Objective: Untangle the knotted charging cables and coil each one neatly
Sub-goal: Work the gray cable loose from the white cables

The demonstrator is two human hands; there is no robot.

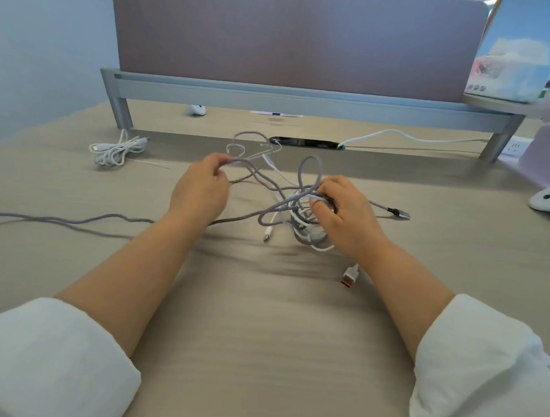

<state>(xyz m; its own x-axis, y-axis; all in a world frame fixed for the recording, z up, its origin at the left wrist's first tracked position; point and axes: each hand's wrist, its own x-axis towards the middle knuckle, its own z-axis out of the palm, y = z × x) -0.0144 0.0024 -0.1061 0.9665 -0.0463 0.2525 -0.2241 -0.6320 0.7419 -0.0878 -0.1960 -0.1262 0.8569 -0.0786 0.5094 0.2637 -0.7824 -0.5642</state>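
Tangled cables [277,205] in middle of surface [262,334], between my hands. Left hand [202,186] pinches grey loop, lifted up. Right hand [343,211] curls round knot of white and grey coils. Long grey cable [77,220] runs off left, so left hand nearer to pull it.

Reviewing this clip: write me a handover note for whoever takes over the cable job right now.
Left hand: pinches a raised loop of the grey braided cable.
Right hand: grips the knot of grey and white cables.
The grey cable's USB plug lies right of that hand; its tail runs off left.
Done: one white bundle lies far left.
Left: undo the knot, coil both.
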